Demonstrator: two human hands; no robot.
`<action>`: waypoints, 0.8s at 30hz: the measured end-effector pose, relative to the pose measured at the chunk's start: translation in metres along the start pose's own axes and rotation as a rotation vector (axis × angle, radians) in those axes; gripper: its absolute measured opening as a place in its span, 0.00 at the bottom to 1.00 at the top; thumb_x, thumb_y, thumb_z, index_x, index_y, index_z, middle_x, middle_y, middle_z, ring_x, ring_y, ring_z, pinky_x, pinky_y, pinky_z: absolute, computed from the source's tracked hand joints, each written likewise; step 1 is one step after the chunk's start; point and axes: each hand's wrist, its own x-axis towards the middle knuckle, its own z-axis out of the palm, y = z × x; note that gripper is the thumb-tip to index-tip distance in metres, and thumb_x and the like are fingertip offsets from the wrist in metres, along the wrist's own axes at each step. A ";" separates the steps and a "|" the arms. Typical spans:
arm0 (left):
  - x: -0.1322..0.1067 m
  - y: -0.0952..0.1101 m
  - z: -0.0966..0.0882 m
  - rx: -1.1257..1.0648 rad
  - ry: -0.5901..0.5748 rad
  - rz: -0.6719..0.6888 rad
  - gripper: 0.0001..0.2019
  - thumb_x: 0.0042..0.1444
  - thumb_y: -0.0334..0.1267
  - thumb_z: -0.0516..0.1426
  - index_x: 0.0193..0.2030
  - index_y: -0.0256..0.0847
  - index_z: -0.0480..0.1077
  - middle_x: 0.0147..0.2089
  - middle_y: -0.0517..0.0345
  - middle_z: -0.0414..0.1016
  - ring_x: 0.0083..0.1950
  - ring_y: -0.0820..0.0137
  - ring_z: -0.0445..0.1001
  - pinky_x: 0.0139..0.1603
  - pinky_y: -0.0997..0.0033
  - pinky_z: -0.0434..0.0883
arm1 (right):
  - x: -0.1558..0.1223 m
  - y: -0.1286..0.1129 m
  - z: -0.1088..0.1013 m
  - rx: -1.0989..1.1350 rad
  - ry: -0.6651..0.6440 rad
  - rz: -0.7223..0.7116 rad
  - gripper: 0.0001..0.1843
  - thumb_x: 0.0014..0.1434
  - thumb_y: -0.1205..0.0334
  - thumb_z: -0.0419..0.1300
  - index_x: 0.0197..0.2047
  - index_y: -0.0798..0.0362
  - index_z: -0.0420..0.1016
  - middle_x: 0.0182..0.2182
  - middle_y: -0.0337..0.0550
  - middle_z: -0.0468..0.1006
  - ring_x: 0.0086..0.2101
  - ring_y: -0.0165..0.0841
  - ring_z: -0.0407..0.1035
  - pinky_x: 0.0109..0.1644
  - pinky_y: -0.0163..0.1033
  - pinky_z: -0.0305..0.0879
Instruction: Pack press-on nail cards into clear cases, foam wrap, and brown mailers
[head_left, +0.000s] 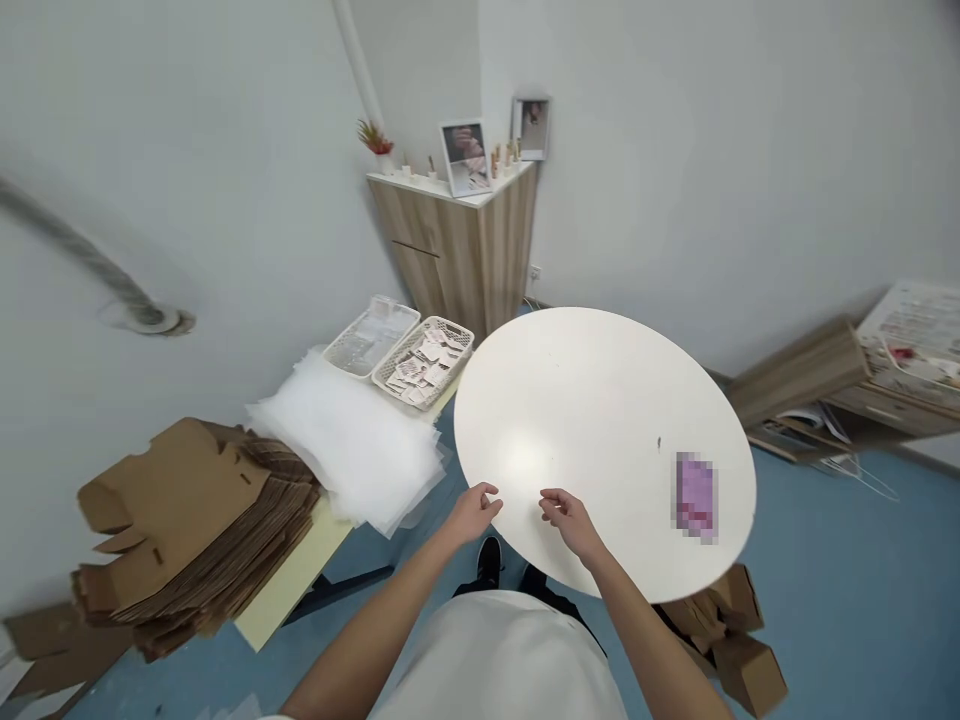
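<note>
A white shirt (pixel 502 655) fills the bottom edge; ahead of it, the left hand (pixel 472 512) and right hand (pixel 568 520) are apart at the near rim of the round white table (pixel 585 390), fingers loosely curled and free of any object. A pixelated purple item (pixel 696 495) lies toward the table's right side. Leftward, the table-side basket (pixel 401 398) holds jumbled small printed cards (pixel 420 370), the outer basket (pixel 349 368) clear plastic pieces (pixel 375 330)

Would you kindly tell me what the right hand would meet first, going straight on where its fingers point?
Probably the left hand, facing the right hand across a gap, though depth is unclear.
</note>
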 end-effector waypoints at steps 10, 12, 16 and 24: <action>-0.014 -0.037 -0.064 -0.044 0.262 -0.149 0.22 0.45 0.49 0.54 0.44 0.38 0.67 0.34 0.52 0.72 0.36 0.65 0.71 0.36 0.68 0.65 | 0.064 -0.031 0.043 -0.078 -0.267 -0.083 0.17 0.49 0.52 0.54 0.41 0.52 0.69 0.35 0.44 0.72 0.32 0.32 0.69 0.40 0.40 0.64; -0.015 -0.034 -0.077 -0.034 0.294 -0.178 0.23 0.46 0.50 0.53 0.45 0.38 0.66 0.37 0.52 0.73 0.36 0.65 0.71 0.36 0.67 0.66 | 0.074 -0.035 0.053 -0.078 -0.292 -0.073 0.17 0.49 0.53 0.54 0.41 0.52 0.69 0.35 0.44 0.72 0.31 0.32 0.69 0.39 0.40 0.64; -0.008 -0.025 -0.108 -0.007 0.316 -0.207 0.24 0.47 0.52 0.52 0.47 0.38 0.65 0.41 0.51 0.72 0.38 0.65 0.71 0.37 0.68 0.66 | 0.097 -0.052 0.072 -0.067 -0.337 -0.064 0.18 0.48 0.54 0.55 0.41 0.53 0.69 0.34 0.43 0.73 0.31 0.31 0.69 0.38 0.39 0.63; 0.059 -0.039 -0.175 -0.102 0.466 -0.182 0.19 0.46 0.45 0.56 0.44 0.38 0.66 0.50 0.47 0.68 0.45 0.63 0.70 0.45 0.66 0.65 | 0.168 -0.105 0.123 -0.097 -0.305 -0.142 0.17 0.48 0.56 0.55 0.40 0.53 0.70 0.34 0.42 0.73 0.31 0.30 0.68 0.39 0.38 0.63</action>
